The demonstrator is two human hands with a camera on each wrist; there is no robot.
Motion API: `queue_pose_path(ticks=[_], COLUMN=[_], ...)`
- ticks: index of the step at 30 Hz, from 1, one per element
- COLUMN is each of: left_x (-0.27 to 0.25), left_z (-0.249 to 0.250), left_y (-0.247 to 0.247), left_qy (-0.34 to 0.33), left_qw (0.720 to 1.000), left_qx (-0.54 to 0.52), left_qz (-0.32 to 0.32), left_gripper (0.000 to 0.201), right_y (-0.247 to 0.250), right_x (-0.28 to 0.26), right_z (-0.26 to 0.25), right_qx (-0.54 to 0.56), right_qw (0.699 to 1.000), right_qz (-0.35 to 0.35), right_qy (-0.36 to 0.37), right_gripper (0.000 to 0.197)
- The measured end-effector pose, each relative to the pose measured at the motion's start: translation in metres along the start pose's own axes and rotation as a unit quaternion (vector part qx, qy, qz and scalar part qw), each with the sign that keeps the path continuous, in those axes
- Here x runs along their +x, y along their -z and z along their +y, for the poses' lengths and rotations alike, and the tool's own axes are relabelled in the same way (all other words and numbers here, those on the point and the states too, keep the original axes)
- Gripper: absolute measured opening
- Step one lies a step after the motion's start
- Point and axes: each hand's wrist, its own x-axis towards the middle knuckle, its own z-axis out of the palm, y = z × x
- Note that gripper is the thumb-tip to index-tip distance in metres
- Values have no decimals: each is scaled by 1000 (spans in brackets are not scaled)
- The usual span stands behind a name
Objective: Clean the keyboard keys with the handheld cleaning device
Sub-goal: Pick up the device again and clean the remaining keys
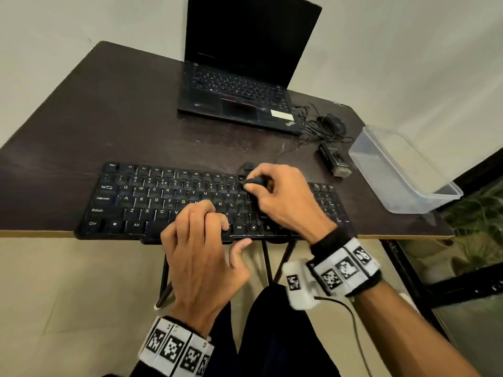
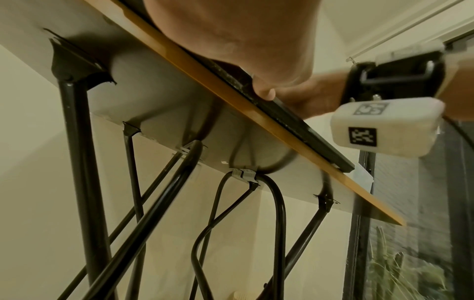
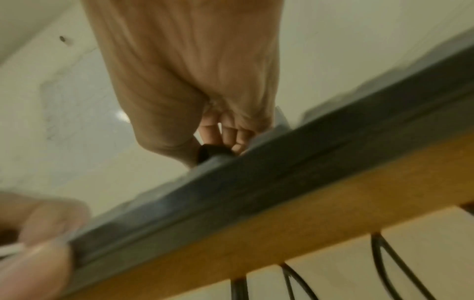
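A black keyboard (image 1: 152, 197) lies along the front edge of the dark table (image 1: 109, 118). My right hand (image 1: 283, 197) grips a small black cleaning device (image 1: 254, 181) and holds its tip on the keys at the right of the letter block, near the top rows. In the right wrist view the device (image 3: 210, 153) shows between my fingertips, touching the keyboard (image 3: 256, 182). My left hand (image 1: 201, 240) rests on the bottom rows near the space bar with bent fingers. Its thumb lies against the keyboard's front edge (image 2: 295, 125).
An open black laptop (image 1: 245, 77) stands at the back. A black mouse (image 1: 330, 122) with tangled cable and a small black gadget (image 1: 334, 160) lie to its right. A clear plastic container (image 1: 400, 167) sits at the right edge. Black folding legs (image 2: 77, 162) run under the table.
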Motion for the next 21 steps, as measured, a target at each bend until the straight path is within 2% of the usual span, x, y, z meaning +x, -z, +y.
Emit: queue_pose_path(ticks=[3, 5, 9, 11, 13, 17, 21], left_x=[0, 0, 1, 2, 3, 4, 4], left_z=[-1, -2, -2, -1, -1, 1, 0], left_y=[1, 2, 4, 5, 6, 8, 8], left_qy=[1, 1, -2, 4, 12, 20, 22], left_qw=[1000, 1000, 1000, 999, 999, 998, 997], left_qx=[-2, -7, -24, -28, -32, -33, -37], left_qz=[-5, -6, -11, -25, -34, -56, -62], left_gripper=[37, 37, 37, 36, 36, 45, 46], right_y=[-16, -10, 25, 39, 41, 20, 15], right_x=[6, 6, 5, 7, 10, 22, 36], right_z=[-25, -21, 17, 27, 21, -10, -30], right_qx=[-21, -35, -96, -115, -131, -170, -178], right_qw=[998, 997, 995, 993, 991, 977, 966], right_qz=[-18, -25, 4, -3, -20, -63, -104], right_qy=[53, 61, -7, -19, 8, 114, 153], right_gripper=[2, 4, 6, 6, 6, 6, 8])
